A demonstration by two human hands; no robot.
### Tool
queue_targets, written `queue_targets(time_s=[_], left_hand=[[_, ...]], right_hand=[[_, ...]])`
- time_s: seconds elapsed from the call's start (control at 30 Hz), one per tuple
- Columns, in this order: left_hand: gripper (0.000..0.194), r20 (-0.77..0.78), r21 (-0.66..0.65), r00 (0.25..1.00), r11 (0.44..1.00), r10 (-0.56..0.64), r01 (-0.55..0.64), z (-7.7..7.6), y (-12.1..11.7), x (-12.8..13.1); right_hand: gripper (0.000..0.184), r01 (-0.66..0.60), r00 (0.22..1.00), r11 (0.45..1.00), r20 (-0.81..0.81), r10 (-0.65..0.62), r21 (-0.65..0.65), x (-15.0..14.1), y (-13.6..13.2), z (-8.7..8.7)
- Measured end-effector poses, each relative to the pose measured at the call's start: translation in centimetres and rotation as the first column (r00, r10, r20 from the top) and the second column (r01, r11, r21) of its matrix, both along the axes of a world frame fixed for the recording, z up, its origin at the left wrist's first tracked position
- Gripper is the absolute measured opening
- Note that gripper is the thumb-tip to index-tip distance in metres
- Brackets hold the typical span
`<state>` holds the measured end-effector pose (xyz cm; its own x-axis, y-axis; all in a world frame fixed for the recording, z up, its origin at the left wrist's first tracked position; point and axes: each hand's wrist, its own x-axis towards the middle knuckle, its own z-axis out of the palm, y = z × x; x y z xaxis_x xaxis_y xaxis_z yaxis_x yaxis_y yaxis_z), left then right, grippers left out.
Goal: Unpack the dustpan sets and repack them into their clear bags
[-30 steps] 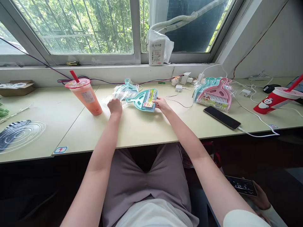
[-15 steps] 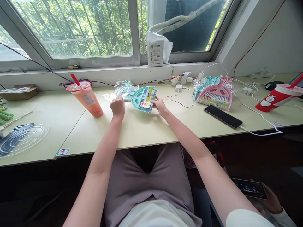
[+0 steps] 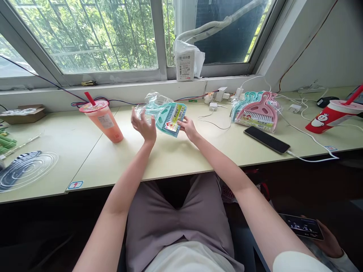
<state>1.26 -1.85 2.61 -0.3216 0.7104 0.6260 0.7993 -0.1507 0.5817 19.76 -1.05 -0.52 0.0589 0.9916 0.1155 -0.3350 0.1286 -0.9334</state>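
Note:
A teal mini dustpan and brush set with a printed label is held just above the table. My right hand pinches its bristle-side edge. At its handle end, my left hand has its fingers spread and its thumb raised; whether it touches the clear plastic there I cannot tell. Directly behind lies more teal plastic in a clear bag, partly hidden by the set and my left hand. To the right, several teal and pink dustpan sets in clear wrapping lie in a pile.
A pink drink cup stands on the left and a red cup at the far right. A black phone charges near the table's front edge. White chargers and cables run along the back. Below right, another person's hand holds a phone.
My left hand has gone from a closed fist to spread fingers and shifted slightly right. The clear plastic behind has spread upward. My right hand still holds the dustpan set.

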Motion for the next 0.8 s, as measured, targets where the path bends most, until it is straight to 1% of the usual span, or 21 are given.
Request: queue_targets(time_s=[0.03, 0.07, 0.1, 0.13, 0.17, 0.2, 0.23, 0.27, 0.3, 0.33, 0.37, 0.4, 0.47, 0.53, 0.67, 0.73, 0.8], left_hand=[[0.051, 0.088, -0.01, 0.993, 0.997, 0.073, -0.073, 0.1, 0.3, -0.3], [0.056, 0.182, -0.032, 0.977, 0.994, 0.111, -0.107, 0.2, 0.7, -0.7], [0.059, 0.279, -0.062, 0.955, 0.994, 0.101, -0.087, 0.2, 1.3, -1.2], [0.06, 0.383, -0.087, 0.923, 0.996, 0.032, 0.002, 0.1, 2.0, -1.8], [0.061, 0.494, -0.092, 0.865, 0.984, -0.089, 0.153, -0.1, 2.8, -2.3], [0.061, 0.597, -0.077, 0.769, 0.938, -0.228, 0.338, -0.4, 3.5, -2.7], [0.06, 0.685, -0.037, 0.643, 0.866, -0.341, 0.498, -0.8, 4.1, -2.8], [0.056, 0.76, 0.016, 0.509, 0.795, -0.404, 0.607, -1.2, 4.6, -2.8], [0.051, 0.816, 0.078, 0.394, 0.755, -0.423, 0.651, -1.6, 4.9, -2.5], [0.044, 0.85, 0.141, 0.297, 0.73, -0.436, 0.669, -2.0, 5.0, -2.1], [0.038, 0.872, 0.187, 0.224, 0.719, -0.435, 0.669, -2.3, 5.0, -1.6], [0.034, 0.885, 0.216, 0.175, 0.714, -0.431, 0.666, -2.6, 4.9, -1.0], [0.032, 0.893, 0.243, 0.126, 0.697, -0.433, 0.675, -2.8, 4.5, -0.1], [0.035, 0.888, 0.241, 0.113, 0.66, -0.446, 0.712, -2.8, 4.1, 0.5], [0.044, 0.886, 0.182, 0.115, 0.563, -0.45, 0.806, -2.9, 3.4, 0.8], [0.045, 0.887, 0.148, 0.126, 0.534, -0.444, 0.833, -2.9, 3.1, 0.9], [0.044, 0.885, 0.131, 0.135, 0.517, -0.445, 0.846, -2.8, 2.8, 1.1]], right_hand=[[0.02, 0.002, 1.0, 1.0, -0.004, -0.002, 0.006, -0.1, 0.0, -0.1], [0.02, 0.003, 1.0, 1.0, -0.007, -0.003, 0.012, -0.1, 0.0, -0.1], [0.021, 0.002, 1.0, 1.0, -0.007, -0.002, 0.018, -0.2, 0.0, -0.2], [0.022, -0.002, 1.0, 1.0, -0.006, 0.002, 0.023, -0.3, -0.1, -0.2], [0.022, -0.01, 1.0, 1.0, -0.004, 0.01, 0.027, -0.4, -0.1, -0.3], [0.022, -0.019, 1.0, 0.999, -0.002, 0.019, 0.031, -0.5, -0.1, -0.3], [0.022, -0.027, 1.0, 0.999, 0.001, 0.027, 0.033, -0.6, -0.2, -0.4], [0.023, -0.034, 0.999, 0.999, 0.005, 0.034, 0.033, -0.6, -0.2, -0.4], [0.023, -0.038, 0.999, 0.999, 0.01, 0.038, 0.031, -0.7, -0.3, -0.4], [0.024, -0.038, 0.999, 0.999, 0.015, 0.037, 0.028, -0.8, -0.3, -0.4], [0.025, -0.031, 0.999, 0.999, 0.018, 0.031, 0.024, -0.9, -0.4, -0.3], [0.026, -0.021, 1.0, 1.0, 0.018, 0.02, 0.018, -1.0, -0.4, -0.3], [0.027, 0.007, 1.0, 1.0, 0.009, -0.008, 0.013, -1.0, -0.4, -0.2], [0.028, 0.037, 0.999, 0.999, -0.008, -0.037, 0.011, -1.1, -0.4, -0.1], [0.029, 0.076, 0.997, 0.997, -0.027, -0.076, 0.007, -1.0, -0.3, -0.2], [0.029, 0.087, 0.996, 0.996, -0.018, -0.087, 0.008, -0.9, -0.2, -0.2], [0.027, 0.091, 0.996, 0.996, -0.01, -0.091, 0.012, -0.9, -0.1, -0.3]])
